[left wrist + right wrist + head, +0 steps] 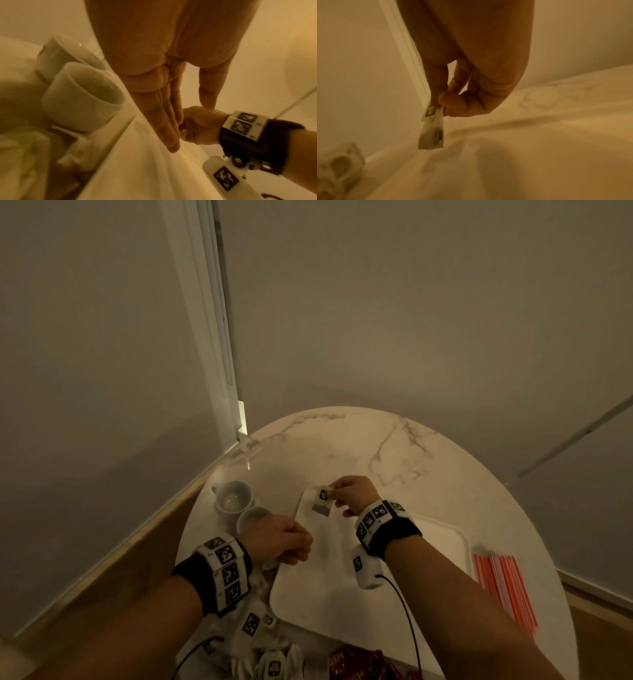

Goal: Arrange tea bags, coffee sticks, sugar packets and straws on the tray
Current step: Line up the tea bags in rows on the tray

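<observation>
Right hand [352,494] pinches a tea bag [322,501] — above the tray [445,539].

Red coffee sticks [356,662] and tea bags [274,664] cut off below

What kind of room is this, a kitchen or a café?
Probably a hotel room or lounge corner set up for hot drinks: a small round marble table against plain walls, two white cups, a white tray and red-striped straws.

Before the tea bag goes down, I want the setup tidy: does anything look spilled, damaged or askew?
Nothing spilled or damaged. The right hand holds a tea bag over the tray; straws lie beside it.
</observation>
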Available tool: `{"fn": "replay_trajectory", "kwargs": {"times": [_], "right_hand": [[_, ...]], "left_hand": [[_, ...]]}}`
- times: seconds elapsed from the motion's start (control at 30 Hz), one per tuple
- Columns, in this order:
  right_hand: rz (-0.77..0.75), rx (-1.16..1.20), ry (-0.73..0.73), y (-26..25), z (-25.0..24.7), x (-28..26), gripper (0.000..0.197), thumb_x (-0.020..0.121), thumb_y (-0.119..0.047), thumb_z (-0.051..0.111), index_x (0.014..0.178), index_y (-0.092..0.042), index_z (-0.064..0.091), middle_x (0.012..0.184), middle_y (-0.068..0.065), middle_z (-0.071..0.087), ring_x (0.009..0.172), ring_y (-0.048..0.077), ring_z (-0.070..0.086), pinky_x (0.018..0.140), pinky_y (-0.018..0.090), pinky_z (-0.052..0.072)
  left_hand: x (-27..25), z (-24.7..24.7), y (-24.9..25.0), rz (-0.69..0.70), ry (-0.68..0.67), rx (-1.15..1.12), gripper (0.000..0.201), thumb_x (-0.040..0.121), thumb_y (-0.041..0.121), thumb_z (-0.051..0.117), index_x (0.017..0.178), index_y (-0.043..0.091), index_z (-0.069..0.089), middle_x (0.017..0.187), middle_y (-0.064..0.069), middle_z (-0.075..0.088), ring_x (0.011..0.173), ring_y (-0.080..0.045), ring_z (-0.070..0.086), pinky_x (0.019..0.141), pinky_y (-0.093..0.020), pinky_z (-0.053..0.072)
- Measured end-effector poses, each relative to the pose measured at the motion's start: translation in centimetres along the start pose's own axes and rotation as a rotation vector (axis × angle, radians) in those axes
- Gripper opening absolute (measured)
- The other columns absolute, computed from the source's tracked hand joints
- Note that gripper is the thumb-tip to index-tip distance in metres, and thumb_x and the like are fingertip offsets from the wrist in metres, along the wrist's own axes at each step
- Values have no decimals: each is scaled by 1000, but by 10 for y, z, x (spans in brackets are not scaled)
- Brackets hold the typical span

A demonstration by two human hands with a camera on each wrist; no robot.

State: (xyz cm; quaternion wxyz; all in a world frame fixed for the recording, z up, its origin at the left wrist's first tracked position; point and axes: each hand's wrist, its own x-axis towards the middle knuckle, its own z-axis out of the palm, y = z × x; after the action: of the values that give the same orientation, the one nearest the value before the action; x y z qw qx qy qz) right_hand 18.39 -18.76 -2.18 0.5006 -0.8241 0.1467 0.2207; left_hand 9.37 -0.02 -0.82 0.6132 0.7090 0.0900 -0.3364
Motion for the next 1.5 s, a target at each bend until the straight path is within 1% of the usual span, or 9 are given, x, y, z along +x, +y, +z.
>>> {"fn": "replay_trajectory", "kwargs": {"times": [0.17,0.27,0.6,0.73,0.87,1.0,1.1,1.23,1.5], "right_hand": [[36,-135,38,5,17,33,6,81,-8,70,80,-14,70,68,3,61,58,14,54,47,22,42],[4,-187,103,5,22,46,10,81,-9,68,76,-18,69,72,4,64,67,20,59,57,27,47],[11,-68,186,13,33,62,18,81,-5,66,74,-21,66,72,2,63,76,25,63,73,38,58],[-21,-112,237,15,38,61,32,81,-2,62,109,-15,64,95,6,62,92,29,64,82,41,56],[-13,-157,319,21,40,50,23,82,-9,60,104,-14,56,102,9,62,88,25,60,74,34,51],[-87,-222,281,23,46,43,29,87,-18,60,114,-14,52,114,8,53,93,25,56,72,28,41],[-207,-305,231,20,47,50,32,93,-21,58,126,-22,56,120,4,40,102,26,55,89,33,49],[-320,-515,61,11,38,65,41,88,-10,63,126,-25,62,115,3,37,111,25,43,103,36,41],[-468,-806,-66,6,28,74,31,87,-7,64,115,-19,70,124,9,45,109,31,53,100,37,43]], "left_hand": [[-1,-5,-7,39,-66,355,14,90,27,61,99,19,66,99,0,70,92,-13,68,78,-25,56],[1,-6,-8,65,-75,478,22,90,33,60,106,19,66,103,-2,70,94,-14,67,83,-30,56],[7,-4,-13,43,-100,480,29,90,35,60,114,18,63,105,-2,69,96,-14,66,80,-26,52],[8,-3,-14,50,-103,492,29,90,35,59,115,19,62,106,-3,69,97,-14,65,82,-26,52],[9,-2,-17,63,-107,495,29,90,36,59,114,21,62,104,1,69,94,-11,65,81,-24,52],[8,0,-18,77,-107,501,30,89,36,60,115,21,62,105,1,68,93,-9,65,82,-23,52],[7,1,-21,67,-108,506,31,89,37,60,116,22,62,105,2,68,93,-9,65,87,-26,53],[7,-1,-24,73,-93,557,33,87,44,61,115,27,62,98,12,64,94,-7,63,88,-27,53],[10,-3,-24,72,-92,590,34,88,44,60,117,27,61,98,13,61,97,-7,61,90,-26,51]]}}
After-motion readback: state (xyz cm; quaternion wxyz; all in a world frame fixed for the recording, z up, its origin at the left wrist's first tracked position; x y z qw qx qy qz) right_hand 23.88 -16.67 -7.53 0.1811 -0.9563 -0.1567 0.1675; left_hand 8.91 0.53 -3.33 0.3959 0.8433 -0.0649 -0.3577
